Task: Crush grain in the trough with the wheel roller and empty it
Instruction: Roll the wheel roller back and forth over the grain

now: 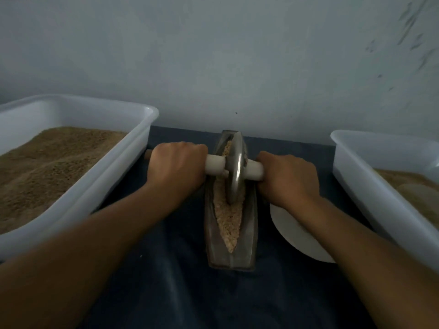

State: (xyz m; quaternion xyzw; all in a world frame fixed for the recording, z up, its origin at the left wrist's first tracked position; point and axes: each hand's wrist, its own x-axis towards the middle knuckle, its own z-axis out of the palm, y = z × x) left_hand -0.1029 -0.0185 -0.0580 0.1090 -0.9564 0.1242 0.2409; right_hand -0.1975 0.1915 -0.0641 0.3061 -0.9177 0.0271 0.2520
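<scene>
The roller (234, 168), a metal disc on a pale cross axle, stands upright in the trough (230, 248) at the middle of the dark-covered surface (166, 281), toward the far end. The left hand (177, 166) is clenched round the axle left of the disc; the right hand (288, 178) is clenched round it on the right; this two-sided grip suits the tool. By judgement the disc is heavy and stiff, and its narrow rim would tip if one side were let go. The trough looks like rigid metal, long and boat-shaped; it is probably heavy enough to stay put, and would be lifted by its ends to empty. The grain (228, 222) fills the groove as a pale coarse strip from near tip to far end, loose and apt to spill. Left tub (133, 148): white plastic, holding a deep bed of brown grain. Right tub (356, 176): white plastic, holding paler material; type cannot be told. A white plate (294, 236) lies just right of the trough, partly under the right forearm.
</scene>
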